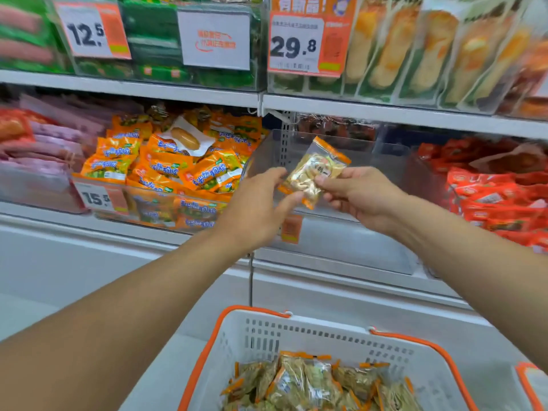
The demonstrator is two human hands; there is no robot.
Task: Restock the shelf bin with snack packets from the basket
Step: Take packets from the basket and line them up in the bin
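Orange-edged clear snack packet (315, 172) sits tilted between both hands before the clear plastic shelf bin (341, 232): right hand (360, 194) pinches its right edge, left hand (261, 206) fingertips and thumb touch its left edge, above the white orange-rimmed basket (296, 333).

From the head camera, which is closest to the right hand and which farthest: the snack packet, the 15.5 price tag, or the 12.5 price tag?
From the right hand:
1. Snack packet, pinched in its fingers, centre.
2. 15.5 price tag, lower shelf, left.
3. 12.5 price tag, upper shelf, far left.
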